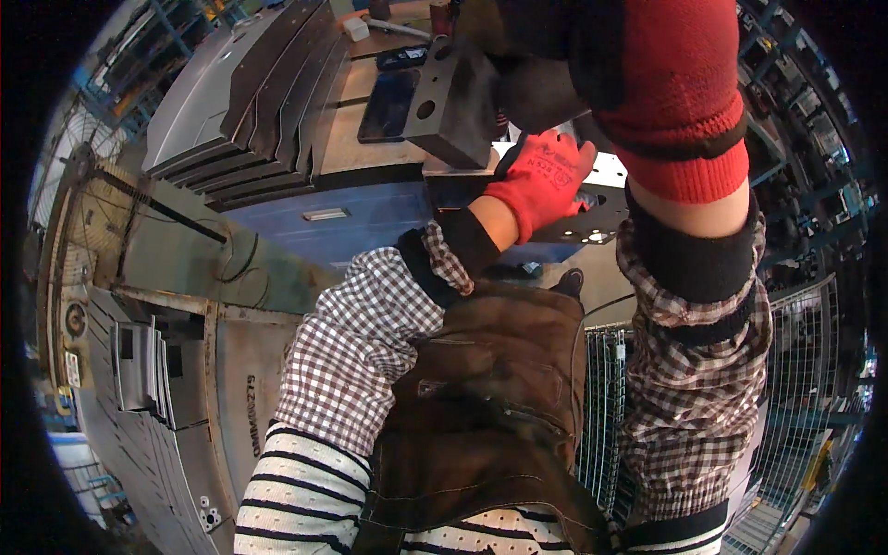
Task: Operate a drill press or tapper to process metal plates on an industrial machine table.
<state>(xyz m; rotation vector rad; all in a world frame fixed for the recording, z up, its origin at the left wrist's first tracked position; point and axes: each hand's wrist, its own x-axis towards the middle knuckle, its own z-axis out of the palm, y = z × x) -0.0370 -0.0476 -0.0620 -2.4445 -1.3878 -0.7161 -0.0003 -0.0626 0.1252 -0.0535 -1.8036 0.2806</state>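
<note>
My left hand [548,178], in a red glove with a dark-coated part, is closed at the near edge of the workbench. Its fingers curl over a dark metal plate with round holes [592,222]. Close to the camera at the upper right is my right hand [680,88], in a red knit glove with a dark band at the wrist. Its fingers run into dark shapes at the top edge, so their grip is hidden. Beside my left hand stands a grey steel block with round holes [449,106].
Bent grey sheet-metal parts [268,102] stand stacked on the bench's left. A dark flat plate [387,104] lies behind the block. Blue drawers [333,227] sit below. More metal panels [139,435] lean at the lower left; wire mesh [795,388] rises at the right.
</note>
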